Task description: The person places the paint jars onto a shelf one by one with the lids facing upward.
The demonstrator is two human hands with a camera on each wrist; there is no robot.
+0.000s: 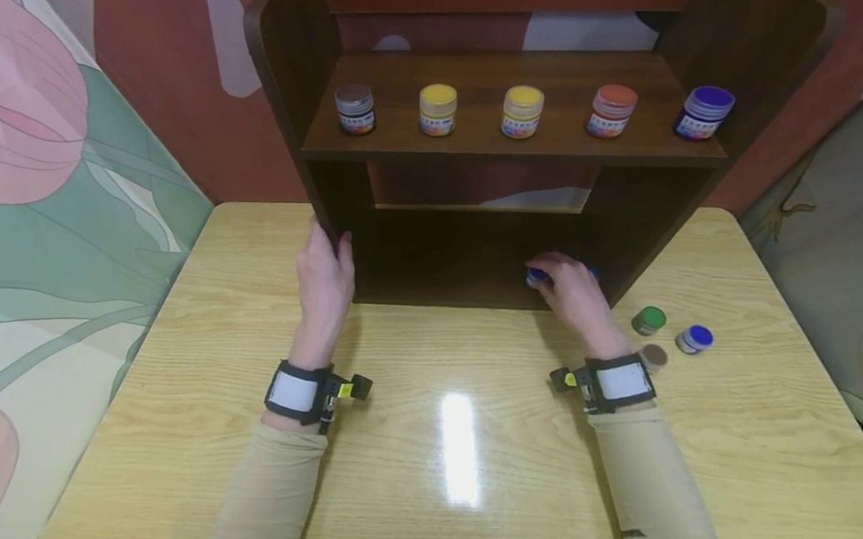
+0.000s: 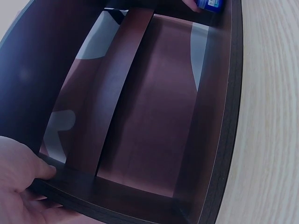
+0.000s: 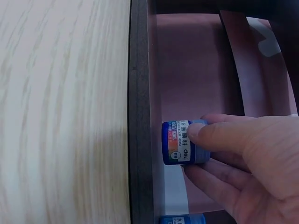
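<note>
1. pale wooden table (image 1: 417,469) carries a dark shelf unit (image 1: 478,248), and five paint jars sit in a row on its upper shelf (image 1: 516,138).
2. right hand (image 1: 575,300) reaches into the lower compartment and pinches a blue paint jar (image 3: 180,142) between thumb and fingers.
3. a second blue jar (image 3: 180,219) stands just beside it, at its 6 o'clock in the right wrist view.
4. left hand (image 1: 325,283) grips the unit's left wall, thumb inside.
5. green jar (image 1: 648,320), brown jar (image 1: 653,356) and blue-lidded jar (image 1: 695,339) wait on the table at 3 o'clock of the right hand.

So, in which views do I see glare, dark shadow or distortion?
Head view: a bright white glare streak lies on the wooden table, and the lower shelf compartment is deep in shadow around the right hand. Left wrist view: the shelf edges curve from lens distortion. Right wrist view: the blue paint jar is lit and sharp enough that its label shows.
</note>
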